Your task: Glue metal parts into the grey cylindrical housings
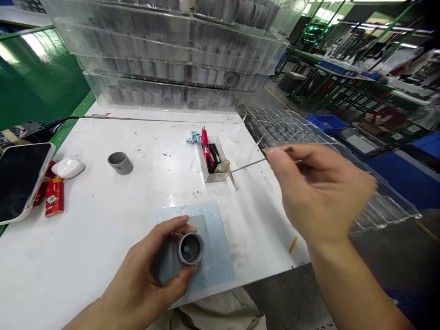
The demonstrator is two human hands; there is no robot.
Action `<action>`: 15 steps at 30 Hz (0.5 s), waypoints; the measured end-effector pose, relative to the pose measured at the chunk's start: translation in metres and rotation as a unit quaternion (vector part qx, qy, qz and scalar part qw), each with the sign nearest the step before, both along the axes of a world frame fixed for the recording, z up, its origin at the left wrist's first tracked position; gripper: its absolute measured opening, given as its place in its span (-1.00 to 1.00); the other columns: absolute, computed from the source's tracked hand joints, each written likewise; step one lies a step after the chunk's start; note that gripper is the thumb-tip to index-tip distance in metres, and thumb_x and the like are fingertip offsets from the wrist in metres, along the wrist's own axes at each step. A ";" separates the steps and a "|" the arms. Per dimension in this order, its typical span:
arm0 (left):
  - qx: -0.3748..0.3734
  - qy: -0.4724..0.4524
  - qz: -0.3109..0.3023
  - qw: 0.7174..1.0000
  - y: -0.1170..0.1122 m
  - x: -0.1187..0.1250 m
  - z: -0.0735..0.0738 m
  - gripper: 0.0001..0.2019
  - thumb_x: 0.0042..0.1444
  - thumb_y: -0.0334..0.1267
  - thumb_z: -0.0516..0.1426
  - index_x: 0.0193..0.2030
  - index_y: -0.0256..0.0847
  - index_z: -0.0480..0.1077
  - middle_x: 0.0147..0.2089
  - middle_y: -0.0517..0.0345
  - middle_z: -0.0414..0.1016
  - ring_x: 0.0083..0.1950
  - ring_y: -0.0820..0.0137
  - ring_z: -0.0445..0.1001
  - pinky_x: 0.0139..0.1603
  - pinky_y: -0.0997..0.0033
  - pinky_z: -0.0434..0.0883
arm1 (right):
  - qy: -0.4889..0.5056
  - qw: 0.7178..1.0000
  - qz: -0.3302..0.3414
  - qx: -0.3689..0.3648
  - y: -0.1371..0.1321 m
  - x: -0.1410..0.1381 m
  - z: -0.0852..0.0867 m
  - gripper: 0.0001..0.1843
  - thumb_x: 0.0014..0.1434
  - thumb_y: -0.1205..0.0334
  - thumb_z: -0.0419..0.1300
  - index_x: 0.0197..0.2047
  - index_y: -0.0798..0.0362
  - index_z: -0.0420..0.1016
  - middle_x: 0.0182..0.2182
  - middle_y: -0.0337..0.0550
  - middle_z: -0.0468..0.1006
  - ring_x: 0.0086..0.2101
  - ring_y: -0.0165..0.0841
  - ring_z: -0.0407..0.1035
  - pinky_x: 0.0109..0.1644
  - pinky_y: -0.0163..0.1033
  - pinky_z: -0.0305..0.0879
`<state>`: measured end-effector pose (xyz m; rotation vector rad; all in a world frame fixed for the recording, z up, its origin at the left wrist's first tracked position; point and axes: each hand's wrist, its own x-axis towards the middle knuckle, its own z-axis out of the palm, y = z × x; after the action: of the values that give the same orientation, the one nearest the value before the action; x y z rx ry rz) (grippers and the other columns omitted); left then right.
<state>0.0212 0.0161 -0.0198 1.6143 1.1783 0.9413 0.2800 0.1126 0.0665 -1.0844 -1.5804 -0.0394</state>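
Note:
My left hand point(151, 270) grips a small grey cylindrical cup-shaped part point(190, 248) between thumb and fingers, its open end facing up, above a pale blue mat point(213, 238) at the table's near edge. My right hand point(316, 192) is raised at the right, pinching a thin stick-like tool point(247, 166) whose tip points left toward a small bottle point(222, 166) beside a clear box point(211, 158). The right hand is slightly blurred.
On the white table point(103, 220) lie a second grey part point(120, 163), a red lighter point(54, 197), a white earbud case point(68, 168), a phone point(20, 181) and a red pen point(205, 146) in the box. Stacked clear trays point(172, 50) stand behind, another tray point(295, 133) at right.

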 end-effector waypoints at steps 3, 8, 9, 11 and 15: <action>0.008 0.004 -0.001 1.000 -0.001 -0.001 -0.002 -0.40 0.30 -0.32 0.23 0.38 0.27 0.20 0.17 0.27 0.59 0.17 0.40 0.60 0.17 0.55 0.56 | -0.067 0.998 -0.014 -0.004 0.025 0.009 -0.005 -0.88 0.38 0.29 0.36 -0.25 -0.07 0.61 -0.33 -0.25 0.59 -0.43 -0.15 0.43 -0.35 -0.12 0.29; 0.017 0.016 -0.005 1.000 -0.003 -0.001 0.000 -0.39 0.29 -0.35 0.23 0.37 0.28 0.19 0.17 0.30 0.58 0.17 0.42 0.60 0.21 0.53 0.54 | -0.119 0.992 0.009 -0.047 0.042 0.002 -0.012 -0.85 0.36 0.41 0.38 -0.24 -0.02 0.63 -0.31 -0.24 0.61 -0.38 -0.13 0.49 -0.30 -0.12 0.34; 0.019 0.019 -0.009 1.000 -0.003 -0.001 0.001 -0.38 0.28 -0.37 0.23 0.37 0.28 0.18 0.18 0.30 0.58 0.18 0.42 0.59 0.23 0.53 0.53 | -0.145 0.986 0.018 -0.078 0.045 -0.001 -0.013 -0.81 0.33 0.46 0.41 -0.27 -0.01 0.64 -0.35 -0.26 0.61 -0.39 -0.12 0.50 -0.31 -0.13 0.31; 0.026 0.025 -0.024 0.999 -0.002 -0.001 0.002 -0.34 0.27 -0.41 0.22 0.38 0.28 0.16 0.19 0.30 0.56 0.21 0.44 0.57 0.27 0.52 0.50 | -0.198 0.969 0.032 -0.146 0.050 -0.007 -0.014 -0.74 0.28 0.55 0.47 -0.34 0.01 0.66 -0.45 -0.30 0.58 -0.43 -0.13 0.50 -0.35 -0.16 0.24; 0.057 0.020 -0.068 0.996 -0.001 -0.001 0.004 -0.25 0.22 -0.52 0.18 0.42 0.23 0.11 0.22 0.24 0.53 0.25 0.41 0.53 0.28 0.48 0.49 | -0.167 0.977 0.034 -0.131 0.049 -0.007 -0.001 -0.68 0.27 0.63 0.53 -0.36 0.03 0.67 -0.49 -0.34 0.57 -0.49 -0.20 0.46 -0.39 -0.19 0.18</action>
<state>0.0205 0.0153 -0.0160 1.7870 1.0428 0.9063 0.2732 0.1619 0.0653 -1.2754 -1.9659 0.0365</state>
